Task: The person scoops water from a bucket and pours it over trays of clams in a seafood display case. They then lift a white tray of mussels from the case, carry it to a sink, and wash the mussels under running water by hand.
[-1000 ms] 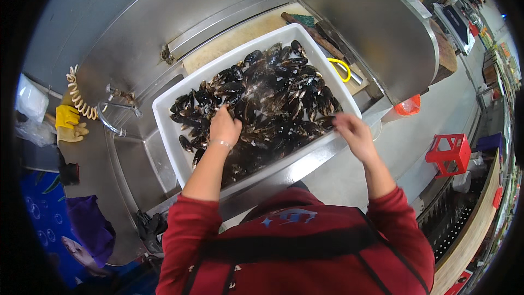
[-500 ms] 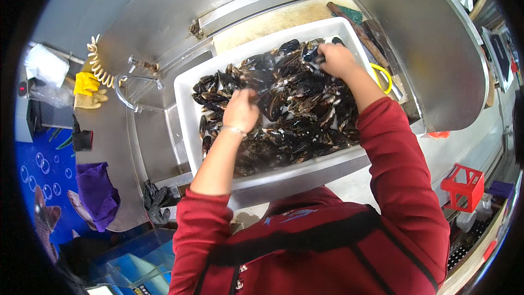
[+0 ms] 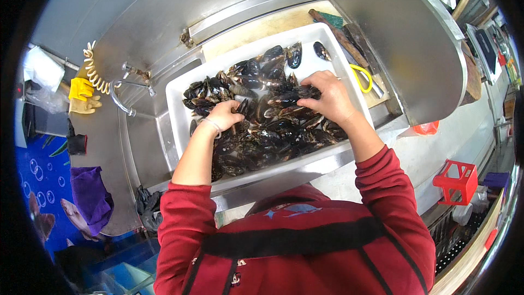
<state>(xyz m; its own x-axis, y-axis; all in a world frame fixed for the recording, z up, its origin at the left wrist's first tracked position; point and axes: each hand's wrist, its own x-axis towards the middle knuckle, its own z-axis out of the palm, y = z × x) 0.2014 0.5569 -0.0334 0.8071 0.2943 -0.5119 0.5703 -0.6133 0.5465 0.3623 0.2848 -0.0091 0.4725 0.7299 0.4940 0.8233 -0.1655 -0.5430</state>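
A white rectangular tray (image 3: 177, 125) holds a heap of dark, wet mussels (image 3: 273, 139), some with pale growth on their shells. My left hand (image 3: 222, 118) rests on the left-middle part of the heap, fingers curled closed around mussels. Its fingertips are partly hidden among the shells. On the right side of the tray my right hand (image 3: 331, 98) has thumb and fingers closed on mussels at the edge of the heap. Beyond it, a single mussel (image 3: 321, 51) lies apart on the bare tray bottom near the far right corner.
The tray sits over a steel sink (image 3: 144, 145) with a curved tap (image 3: 123, 101) at left. Behind lies a pale cutting board (image 3: 262, 24). Wooden-handled tools (image 3: 344, 38) and a yellow loop (image 3: 361, 78) stand at right. Yellow gloves (image 3: 82, 95) hang far left; a red crate (image 3: 456, 182) is right.
My right hand has drawn back toward me from the tray's far right corner, where mussels have shifted and white tray bottom now shows. My left hand stays over the left-middle mussels. The view has shifted slightly.
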